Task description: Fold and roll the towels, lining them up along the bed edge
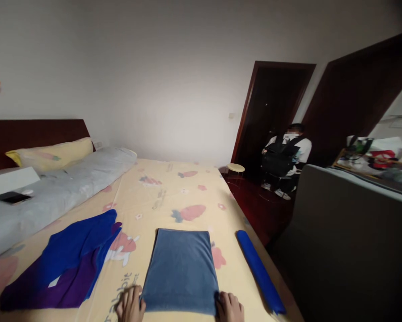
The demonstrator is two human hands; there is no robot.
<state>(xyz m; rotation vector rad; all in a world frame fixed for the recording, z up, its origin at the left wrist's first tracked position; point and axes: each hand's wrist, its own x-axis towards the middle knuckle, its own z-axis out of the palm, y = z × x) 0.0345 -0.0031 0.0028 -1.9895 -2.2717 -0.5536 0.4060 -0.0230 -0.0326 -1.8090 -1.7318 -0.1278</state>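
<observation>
A grey-blue cloth (182, 270), soft and velvety, lies folded into a flat rectangle on the bed in front of me. My left hand (131, 305) is closed at its near left corner, fingers curled with the edge at the fingertips. At the near right corner, my right hand (230, 307) pinches the edge, its fingers bent downward. To the left spreads a crumpled blue and purple cloth (75, 257) with a small white patch showing. A blue rolled bundle (259, 270) lies lengthwise to the right, near the bed's edge. Neither hand touches these two.
The bed (160, 183) has a yellow patterned sheet. A grey quilt roll (96, 167), yellow pillow (58, 154) and dark phone (11, 197) lie at the left. Beyond the right side are a stool (236, 167), a seated person (303, 150) and a dark panel (348, 241).
</observation>
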